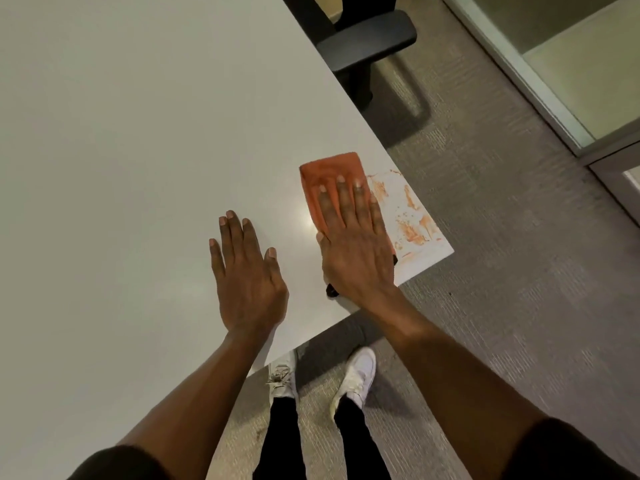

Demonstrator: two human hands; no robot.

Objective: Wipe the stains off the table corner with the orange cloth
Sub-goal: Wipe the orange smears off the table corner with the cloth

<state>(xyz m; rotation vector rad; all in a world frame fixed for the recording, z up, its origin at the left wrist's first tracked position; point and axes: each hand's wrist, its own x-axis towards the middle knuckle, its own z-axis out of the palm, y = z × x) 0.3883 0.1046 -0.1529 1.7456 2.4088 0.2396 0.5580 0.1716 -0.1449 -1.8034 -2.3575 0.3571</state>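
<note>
The right hand (356, 247) is lying flat, fingers extended and close together, pressing the orange cloth (329, 174) onto the worktop (138, 133). The left hand (246, 271) is resting palm-down with fingers spread, holding nothing, just beside the right hand on its inner side and bracing on bare surface.

The cloth is folded into an oblong, its long axis running away from the person, roughly in line with the right forearm. The stains (412, 216) are lying directly to the right of the cloth, touching its right edge and filling the strip between the cloth and the worktop corner. The stained strip is running parallel to the cloth's long axis.

The right hand is the nearer one; the coming stroke probably calls for a sideways sweep rightward toward the corner edge. Nothing is standing in that path. Beyond the corner, carpet (519, 271) is lying below, so smears may be pushed off the edge. A black chair (367, 43) is standing well apart at the far side.
</note>
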